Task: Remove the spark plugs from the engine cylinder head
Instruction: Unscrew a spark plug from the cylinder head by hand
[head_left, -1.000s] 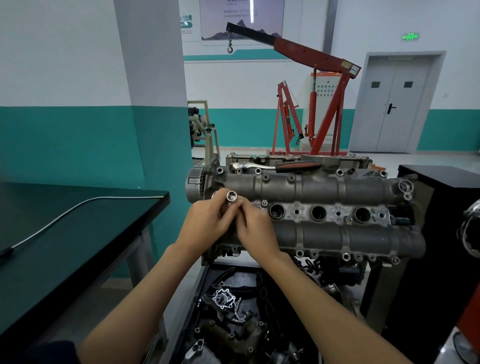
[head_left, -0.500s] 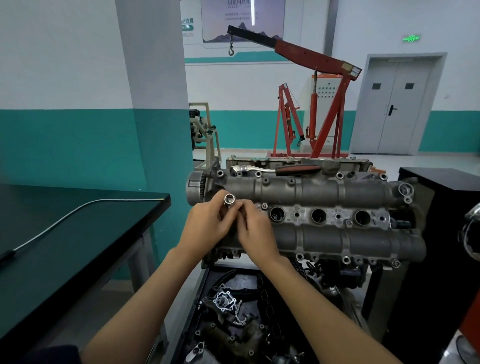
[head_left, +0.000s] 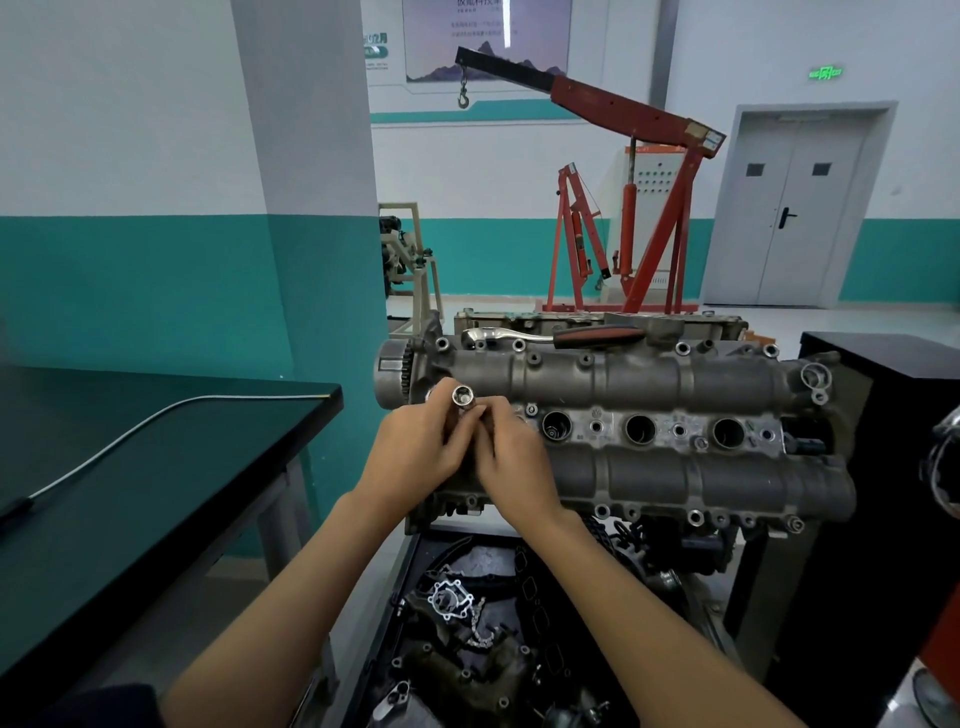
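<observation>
The grey engine cylinder head (head_left: 649, 374) lies across the middle of the view with three open spark plug wells (head_left: 640, 429) in a row. Over its left end both hands meet around a shiny metal socket (head_left: 462, 396) whose open end points up at me. My left hand (head_left: 415, 452) wraps the socket's shaft from the left. My right hand (head_left: 511, 460) pinches it from the right. The leftmost well and the socket's lower part are hidden behind my fingers. A ratchet wrench (head_left: 550, 336) with a red and black grip rests on the head's far edge.
A black workbench (head_left: 130, 467) with a grey cable (head_left: 130, 436) stands at the left. Below the head, a tray (head_left: 467, 623) holds loose engine parts and a chain. A black cabinet (head_left: 909, 415) is at the right; a red engine hoist (head_left: 639, 208) stands behind.
Both hands stay on the socket at the head's left end; my fingers have shifted slightly around it and the view has dropped a little.
</observation>
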